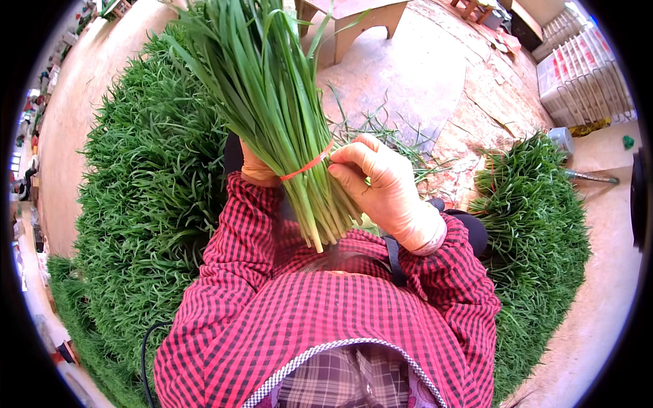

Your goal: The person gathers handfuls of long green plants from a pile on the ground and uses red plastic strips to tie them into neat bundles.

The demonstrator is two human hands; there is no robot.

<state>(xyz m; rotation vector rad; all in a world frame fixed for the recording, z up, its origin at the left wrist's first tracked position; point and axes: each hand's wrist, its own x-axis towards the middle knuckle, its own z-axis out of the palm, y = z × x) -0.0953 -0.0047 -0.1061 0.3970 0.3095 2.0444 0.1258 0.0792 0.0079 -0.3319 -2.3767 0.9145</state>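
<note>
A thick bunch of long green leaves, which look like garlic chives [275, 102], is held up in front of me, tilted with its pale cut ends toward my lap. My left hand [257, 167], in a pale glove, grips the bunch from its left side; most of its fingers are hidden behind the stems. Around the lower stems runs a thin red band [306, 166]. On the right side of the bunch, my gloved right hand [388, 187] is closed, thumb and forefinger pinched together at the end of that band.
A large heap of chives [136, 190] spreads along my left, and a smaller heap [537, 251] lies at my right. Loose leaves [381, 129] litter the floor ahead, before a low wooden bench [360, 30]. White stacked packs [585, 75] stand far right, near a thin rod [592, 177].
</note>
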